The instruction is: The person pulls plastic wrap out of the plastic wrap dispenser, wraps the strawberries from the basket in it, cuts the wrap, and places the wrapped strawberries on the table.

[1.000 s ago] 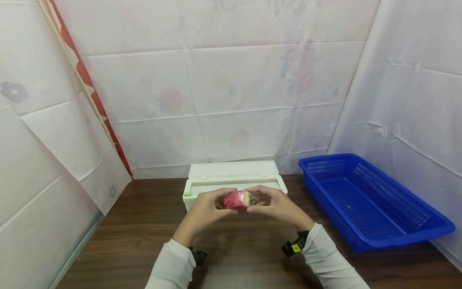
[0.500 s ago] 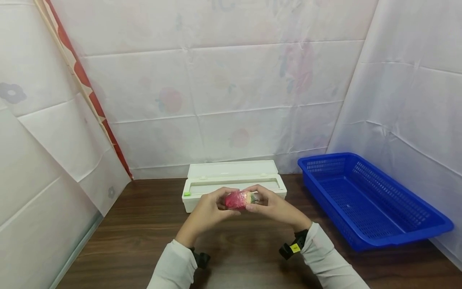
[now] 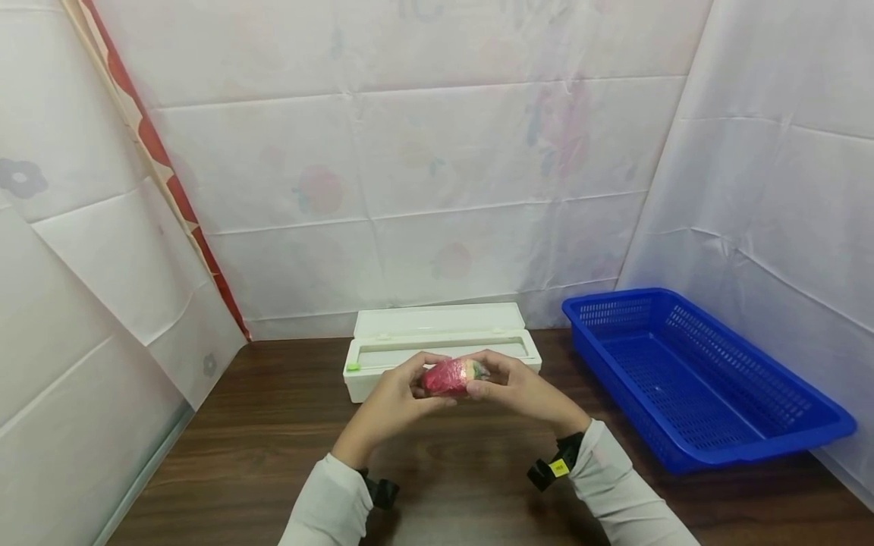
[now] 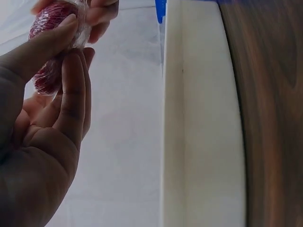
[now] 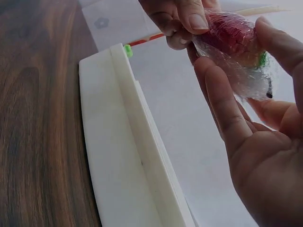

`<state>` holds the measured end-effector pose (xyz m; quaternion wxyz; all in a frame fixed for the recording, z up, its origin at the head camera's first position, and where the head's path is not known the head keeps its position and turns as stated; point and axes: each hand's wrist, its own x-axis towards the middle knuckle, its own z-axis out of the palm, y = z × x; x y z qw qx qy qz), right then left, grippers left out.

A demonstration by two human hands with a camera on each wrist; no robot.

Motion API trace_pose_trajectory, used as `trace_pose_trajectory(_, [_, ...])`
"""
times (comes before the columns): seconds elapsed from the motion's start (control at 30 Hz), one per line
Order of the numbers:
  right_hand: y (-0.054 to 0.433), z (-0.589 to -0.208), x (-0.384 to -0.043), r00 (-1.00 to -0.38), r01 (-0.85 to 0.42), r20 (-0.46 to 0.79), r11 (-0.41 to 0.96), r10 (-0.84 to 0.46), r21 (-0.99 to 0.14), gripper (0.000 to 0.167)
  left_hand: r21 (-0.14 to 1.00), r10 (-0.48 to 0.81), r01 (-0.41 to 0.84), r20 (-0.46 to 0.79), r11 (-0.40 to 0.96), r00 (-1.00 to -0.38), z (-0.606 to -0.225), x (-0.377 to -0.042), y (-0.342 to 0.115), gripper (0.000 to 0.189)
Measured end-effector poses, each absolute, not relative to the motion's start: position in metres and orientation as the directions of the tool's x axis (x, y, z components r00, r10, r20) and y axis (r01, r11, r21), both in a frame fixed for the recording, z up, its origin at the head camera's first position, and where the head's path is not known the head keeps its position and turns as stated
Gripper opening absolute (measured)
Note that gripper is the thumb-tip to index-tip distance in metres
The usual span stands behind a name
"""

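Note:
A red fruit-like piece (image 3: 445, 378) with a pale yellow band and a green end is wrapped in clear cling film. Both hands hold it up in front of the white box. My left hand (image 3: 396, 393) grips the red end between thumb and fingers. On the green end, my right hand (image 3: 524, 389) has its thumb and fingers at the film. Loose, crinkled film (image 5: 244, 78) bunches around that end in the right wrist view. Just behind the hands stands a long white cling film dispenser (image 3: 372, 375), its lid (image 3: 440, 320) raised and a green slider (image 3: 353, 367) at its left.
A blue perforated basket (image 3: 655, 409) stands to the right on the dark wooden table (image 3: 273, 432). White patterned sheets (image 3: 423, 167) hang behind and on both sides. Black camera straps (image 3: 546, 472) sit on the wrists.
The hands stay almost in place around the wrapped red piece. It has tilted slightly, and less of its green end shows under the right fingers.

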<state>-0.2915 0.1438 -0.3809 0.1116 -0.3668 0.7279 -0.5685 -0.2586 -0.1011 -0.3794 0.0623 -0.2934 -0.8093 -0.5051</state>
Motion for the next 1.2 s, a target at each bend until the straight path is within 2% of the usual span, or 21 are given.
trace_pose_trajectory(0.13, [0.145,-0.381,-0.293,-0.712,-0.415,0.246,0.111,-0.658,-0.903,0.037,0.692,0.423,0.602,0.443,0.398,-0.790,-0.379,-0.261,-0.102,0.062])
trace_pose_trajectory(0.23, [0.145,-0.381,-0.293,-0.718,-0.411,0.233,0.129,-0.656,-0.903,0.037,0.638,0.420,0.633,0.478,0.438,-0.772,-0.380,-0.262,-0.102,0.059])
trace_pose_trajectory(0.47, [0.146,-0.380,-0.292,-0.713,-0.398,0.219,0.127,-0.666,-0.909,0.038,0.558,0.443,0.698,0.540,0.448,-0.716,-0.384,-0.266,-0.100,0.052])
trace_pose_trajectory(0.83, [0.142,-0.379,-0.289,-0.722,-0.428,0.200,0.200,-0.663,-0.881,0.037,0.570,0.457,0.641,0.451,0.514,-0.767,-0.382,-0.265,-0.109,0.058])
trace_pose_trajectory(1.03, [0.143,-0.381,-0.288,-0.729,-0.451,0.193,0.249,-0.657,-0.857,0.039,0.649,0.493,0.585,0.349,0.487,-0.797,-0.378,-0.260,-0.120,0.073])
trace_pose_trajectory(1.2, [0.144,-0.388,-0.283,-0.738,-0.421,0.197,0.211,-0.646,-0.882,0.039,0.648,0.490,0.606,0.384,0.461,-0.783,-0.382,-0.258,-0.124,0.060])
